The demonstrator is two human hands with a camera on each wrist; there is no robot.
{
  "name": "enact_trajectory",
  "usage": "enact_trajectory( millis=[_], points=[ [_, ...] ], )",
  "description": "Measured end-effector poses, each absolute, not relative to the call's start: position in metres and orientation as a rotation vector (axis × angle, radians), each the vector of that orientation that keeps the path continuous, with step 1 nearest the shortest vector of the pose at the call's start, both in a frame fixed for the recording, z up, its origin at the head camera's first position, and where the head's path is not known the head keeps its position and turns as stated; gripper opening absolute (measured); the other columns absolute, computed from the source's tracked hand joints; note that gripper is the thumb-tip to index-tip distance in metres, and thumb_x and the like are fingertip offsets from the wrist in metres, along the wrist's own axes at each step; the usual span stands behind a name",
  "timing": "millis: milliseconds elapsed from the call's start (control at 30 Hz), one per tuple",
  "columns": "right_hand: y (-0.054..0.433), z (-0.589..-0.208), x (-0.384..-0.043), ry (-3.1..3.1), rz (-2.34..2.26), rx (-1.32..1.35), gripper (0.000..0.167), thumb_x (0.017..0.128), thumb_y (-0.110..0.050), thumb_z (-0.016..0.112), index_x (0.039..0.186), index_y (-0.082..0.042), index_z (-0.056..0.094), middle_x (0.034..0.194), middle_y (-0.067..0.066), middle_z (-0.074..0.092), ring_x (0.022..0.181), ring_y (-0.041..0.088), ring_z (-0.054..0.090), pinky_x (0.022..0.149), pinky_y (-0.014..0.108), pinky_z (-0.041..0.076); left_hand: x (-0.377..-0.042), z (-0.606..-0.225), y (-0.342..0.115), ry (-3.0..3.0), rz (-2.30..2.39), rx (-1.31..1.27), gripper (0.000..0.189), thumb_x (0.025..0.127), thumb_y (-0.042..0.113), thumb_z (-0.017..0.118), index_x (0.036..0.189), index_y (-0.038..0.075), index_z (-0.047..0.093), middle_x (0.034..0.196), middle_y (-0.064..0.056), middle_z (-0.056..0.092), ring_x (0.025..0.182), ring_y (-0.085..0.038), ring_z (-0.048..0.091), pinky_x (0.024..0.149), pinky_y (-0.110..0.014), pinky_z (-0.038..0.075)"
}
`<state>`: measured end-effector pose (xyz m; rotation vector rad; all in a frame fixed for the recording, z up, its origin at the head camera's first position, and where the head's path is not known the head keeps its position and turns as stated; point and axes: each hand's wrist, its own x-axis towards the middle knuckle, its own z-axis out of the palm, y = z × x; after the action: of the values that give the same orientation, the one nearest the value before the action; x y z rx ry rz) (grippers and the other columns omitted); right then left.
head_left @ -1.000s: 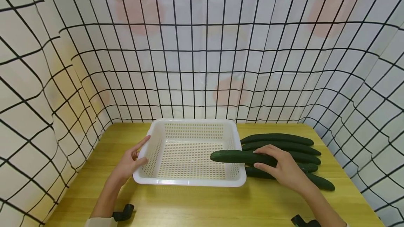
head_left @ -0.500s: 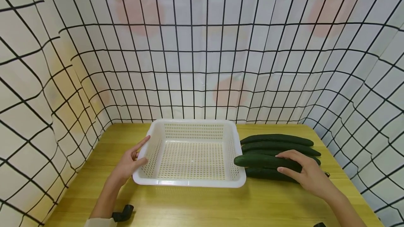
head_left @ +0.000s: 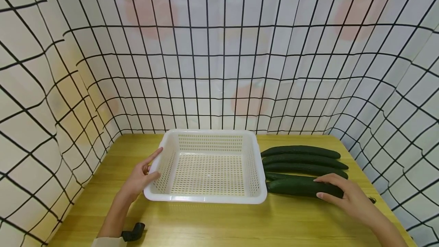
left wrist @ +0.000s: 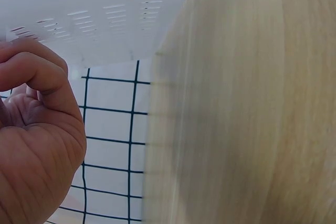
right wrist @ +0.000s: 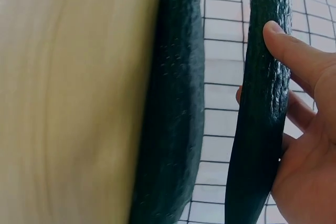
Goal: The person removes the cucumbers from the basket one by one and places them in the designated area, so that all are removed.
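Observation:
A white perforated plastic basket (head_left: 205, 198) stands mid-table. My left hand (head_left: 138, 180) grips its left rim, thumb and forefinger apart along the edge; the left wrist view shows curled fingers below the basket wall (left wrist: 105, 3). My right hand (head_left: 350, 199) holds a dark green cucumber (head_left: 295, 186), its left end by the basket's right side. In the right wrist view the thumb (right wrist: 286, 45) lies on one face of that cucumber (right wrist: 257, 103), with fingers behind it, and a second cucumber (right wrist: 176, 87) lies on the table, a gap between them.
Several more cucumbers (head_left: 305, 158) lie in a row right of the basket, roughly parallel. The wooden table (head_left: 205, 224) is ringed at back and sides by a black wire grid (head_left: 223, 68) over white sheeting. A black strap piece (head_left: 133, 232) is by my left wrist.
My right hand has moved right and nearer with the cucumber, from over the basket's right side to the near end of the row. My left hand has stayed on the rim.

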<state>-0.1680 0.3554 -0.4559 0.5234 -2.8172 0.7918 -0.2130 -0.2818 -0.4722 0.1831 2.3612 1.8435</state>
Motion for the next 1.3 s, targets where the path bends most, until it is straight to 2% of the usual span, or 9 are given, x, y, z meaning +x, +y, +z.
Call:
enact_trajectory(
  millis=[200,467,700,867,1300],
  points=[
    [0.36,-0.469,-0.165,-2.83,0.764,0.514,0.035,0.089,-0.033,0.08,0.122,-0.038,0.069,0.121,-0.01,0.068,0.108,-0.009,0.055,0.083,0.027,0.056,-0.214,-0.472,-0.282,2.367,1.841,0.193,0.086,0.09,-0.003,0.06,0.165,0.023,0.027,0.09,-0.028,0.069,0.088,-0.03,0.073,0.069,-0.046,0.064],
    [0.354,-0.481,-0.161,-2.824,0.766,0.583,0.037,0.087,-0.032,0.081,0.121,-0.037,0.07,0.12,-0.012,0.068,0.109,-0.007,0.056,0.082,0.029,0.056,-0.214,-0.472,-0.283,2.364,1.84,0.194,0.086,0.09,-0.003,0.06,0.165,0.023,0.027,0.096,-0.031,0.069,0.09,-0.031,0.073,0.07,-0.047,0.064],
    [0.349,-0.493,-0.16,-2.778,0.748,0.645,0.037,0.084,-0.03,0.083,0.119,-0.036,0.071,0.118,-0.017,0.066,0.108,-0.005,0.056,0.081,0.029,0.056,-0.214,-0.472,-0.282,2.362,1.837,0.2,0.086,0.09,-0.004,0.059,0.165,0.022,0.027,0.093,-0.031,0.069,0.09,-0.031,0.074,0.07,-0.046,0.064],
    [0.348,-0.501,-0.16,-2.796,0.736,0.627,0.035,0.085,-0.033,0.082,0.117,-0.039,0.07,0.116,-0.018,0.066,0.106,-0.003,0.058,0.081,0.029,0.057,-0.214,-0.473,-0.282,2.368,1.834,0.199,0.086,0.09,-0.004,0.059,0.165,0.023,0.027,0.098,-0.033,0.07,0.089,-0.031,0.074,0.069,-0.047,0.064],
    [0.347,-0.503,-0.16,-2.82,0.697,0.526,0.032,0.084,-0.037,0.083,0.114,-0.04,0.071,0.114,-0.017,0.065,0.104,-0.001,0.057,0.081,0.035,0.057,-0.213,-0.472,-0.281,2.372,1.834,0.191,0.086,0.091,-0.003,0.059,0.165,0.024,0.027,0.097,-0.032,0.069,0.088,-0.031,0.072,0.07,-0.047,0.064]
  ],
)
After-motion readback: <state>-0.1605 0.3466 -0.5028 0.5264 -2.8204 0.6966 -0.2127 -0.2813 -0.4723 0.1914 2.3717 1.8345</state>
